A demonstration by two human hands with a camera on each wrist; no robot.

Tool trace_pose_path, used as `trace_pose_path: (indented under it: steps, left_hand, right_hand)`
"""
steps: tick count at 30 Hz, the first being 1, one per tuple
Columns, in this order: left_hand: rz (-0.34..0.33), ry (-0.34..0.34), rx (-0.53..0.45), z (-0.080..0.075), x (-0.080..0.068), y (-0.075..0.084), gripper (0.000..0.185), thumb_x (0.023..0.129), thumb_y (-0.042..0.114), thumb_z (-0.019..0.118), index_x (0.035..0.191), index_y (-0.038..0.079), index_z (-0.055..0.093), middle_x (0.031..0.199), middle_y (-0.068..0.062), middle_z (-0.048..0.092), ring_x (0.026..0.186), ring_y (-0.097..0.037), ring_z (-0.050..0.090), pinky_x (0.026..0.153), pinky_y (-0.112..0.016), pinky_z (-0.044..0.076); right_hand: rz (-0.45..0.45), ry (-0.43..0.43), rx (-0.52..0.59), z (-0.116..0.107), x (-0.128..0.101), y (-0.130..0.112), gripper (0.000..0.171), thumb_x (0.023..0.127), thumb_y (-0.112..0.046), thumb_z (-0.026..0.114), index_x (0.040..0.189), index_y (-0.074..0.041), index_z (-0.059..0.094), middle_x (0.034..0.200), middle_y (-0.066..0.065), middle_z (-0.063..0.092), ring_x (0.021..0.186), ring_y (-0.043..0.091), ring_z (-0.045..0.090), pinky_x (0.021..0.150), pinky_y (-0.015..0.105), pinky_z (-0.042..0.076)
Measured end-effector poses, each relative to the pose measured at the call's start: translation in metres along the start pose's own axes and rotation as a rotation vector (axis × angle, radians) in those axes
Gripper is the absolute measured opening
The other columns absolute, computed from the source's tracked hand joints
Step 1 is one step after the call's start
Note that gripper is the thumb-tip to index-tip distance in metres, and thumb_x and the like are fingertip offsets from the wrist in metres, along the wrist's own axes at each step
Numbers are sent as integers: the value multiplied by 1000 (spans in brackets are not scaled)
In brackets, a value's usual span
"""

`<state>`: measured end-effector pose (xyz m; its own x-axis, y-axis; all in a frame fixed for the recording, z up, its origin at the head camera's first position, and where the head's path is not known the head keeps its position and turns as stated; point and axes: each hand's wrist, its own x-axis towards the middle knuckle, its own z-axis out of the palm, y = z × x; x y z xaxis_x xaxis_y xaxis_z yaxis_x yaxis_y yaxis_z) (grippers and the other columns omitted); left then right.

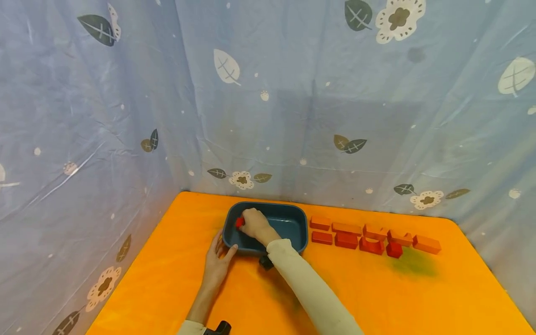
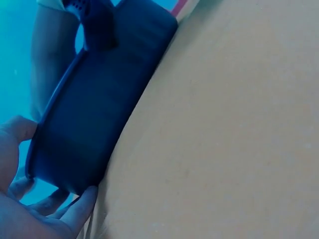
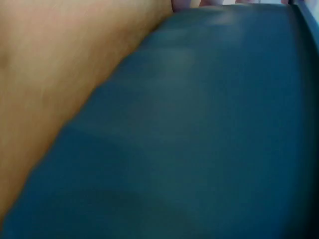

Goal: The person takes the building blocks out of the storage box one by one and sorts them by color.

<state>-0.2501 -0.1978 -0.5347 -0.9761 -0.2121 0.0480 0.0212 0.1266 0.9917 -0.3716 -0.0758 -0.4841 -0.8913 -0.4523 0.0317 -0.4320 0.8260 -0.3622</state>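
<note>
A dark blue rectangular tub (image 1: 289, 254) stands on the orange-covered table. Inside its left half, my right hand (image 1: 256, 225) pinches a small red block (image 1: 240, 222). The right wrist view shows part of that hand (image 3: 65, 55) close over the tub's blue surface (image 3: 199, 129); the block is out of sight there. My left hand (image 1: 217, 260) grips the tub's near left corner, thumb on the front side and fingers round the left end. In the left wrist view, the left hand's fingers (image 2: 82, 206) touch the tub's outer wall (image 2: 94, 119).
Right of the tub, toy blocks lie in two rows: orange ones (image 1: 345, 228) behind, red ones (image 1: 346, 240) in front. Some have arched cut-outs, and a red cube (image 1: 394, 250) ends the front row. A patterned curtain (image 1: 293, 116) hangs behind and along the left.
</note>
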Motion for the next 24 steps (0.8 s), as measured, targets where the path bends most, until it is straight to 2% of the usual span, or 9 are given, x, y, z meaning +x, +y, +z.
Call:
trace_pose_path:
  steps: [3,7,9,13,17,20,24]
  left_hand:
    - [22,-9,2,2,1,1,70,95,12,66,154,8,29,159,-17,25,142,-40,29,114,-55,28]
    - [24,-13,13,4,1,3,71,94,14,67,154,9,29,158,-18,26,141,-40,30,114,-55,28]
    - [14,-21,13,5,0,4,71,95,14,66,154,10,28,158,-17,25,141,-41,30,114,-55,29]
    - [3,-32,16,4,0,3,72,95,18,67,155,11,28,159,-16,24,142,-41,29,115,-55,28]
    - [5,-28,27,-2,0,2,74,95,21,67,155,11,26,159,-16,24,142,-40,27,115,-54,26]
    - [0,-31,32,-4,-1,2,75,95,23,67,156,12,25,159,-16,24,143,-39,26,116,-54,26]
    - [-1,-47,32,-2,-3,2,76,95,24,67,156,12,24,159,-18,22,144,-40,24,115,-55,25]
  right_hand:
    - [-11,10,33,-9,-5,8,19,85,-18,78,96,-4,73,88,4,70,72,17,61,69,25,54]
    - [-18,34,93,-20,-14,21,32,85,-16,78,112,-1,72,107,9,72,90,22,67,82,30,57]
    - [-18,55,111,-25,-19,28,35,84,-16,79,114,0,71,110,10,72,95,24,68,85,32,57]
    - [-27,73,165,-36,-31,41,37,84,-14,79,117,0,70,110,11,71,95,23,68,85,32,57]
    - [-67,79,297,-53,-48,56,39,85,-13,77,121,2,68,113,13,70,97,24,68,86,33,56]
    - [-107,101,404,-67,-65,75,41,86,-10,76,123,5,65,116,16,69,102,27,67,86,34,56]
    - [-142,137,490,-84,-95,110,43,86,-8,74,126,6,63,121,19,66,108,31,64,86,34,57]
